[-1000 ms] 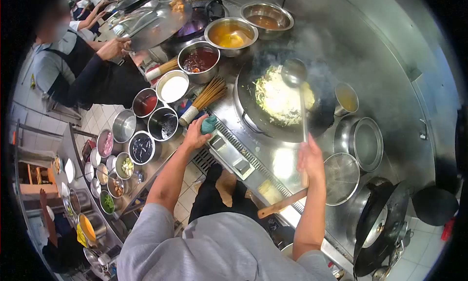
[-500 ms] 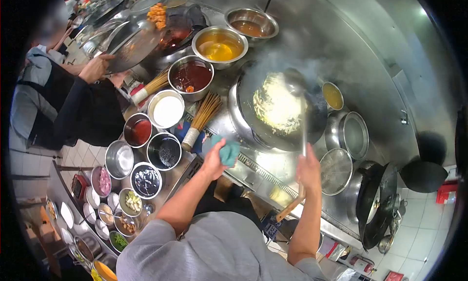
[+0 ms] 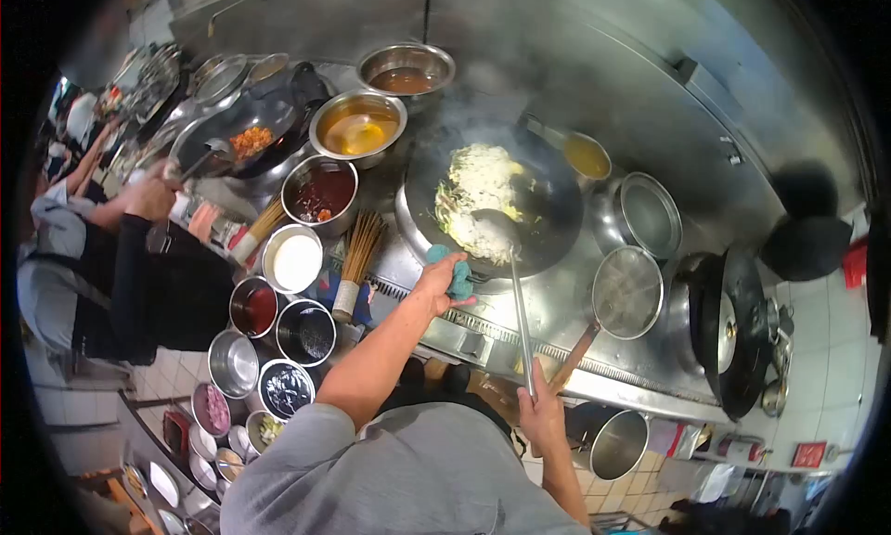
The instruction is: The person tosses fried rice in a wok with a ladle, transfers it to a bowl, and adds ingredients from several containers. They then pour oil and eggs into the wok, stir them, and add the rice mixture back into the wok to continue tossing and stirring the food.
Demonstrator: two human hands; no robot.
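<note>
"How are the hands gripping?"

"The left hand (image 3: 436, 289) is closed around a crumpled teal cloth (image 3: 460, 283), at the near side of the big round dark metal wok (image 3: 554, 196). I can't tell whether it has hold of the rim through the cloth. The right hand (image 3: 543, 419) is wrapped around the handle of a long-handled metal ladle (image 3: 523, 326)."

"What's changed?"

"The ladle's bowl has come from the far side of the wok to the near side, where it meets the pale, shredded food (image 3: 478, 175). The cloth hand has moved in to the wok too. I'd take it that both hands now work at the wok together."

"And the food?"

"In the wok, in an uneven pale heap with green bits, steam above it."

"What's in the containers nearby?"

"Left of the wok, a wide steel bowl (image 3: 400, 128) holds orange-yellow liquid, and the steel bowl behind it (image 3: 406, 56) a brownish one. A deep steel pot (image 3: 348, 218) has dark red sauce; a round metal pot (image 3: 290, 230) beside it, something white. Right of the wok, a small steel pan (image 3: 609, 161) holds yellow liquid."

"Anyone else?"

"A co-worker's hand (image 3: 151, 199), near another dark wok (image 3: 209, 127) with orange pieces in it."
</note>
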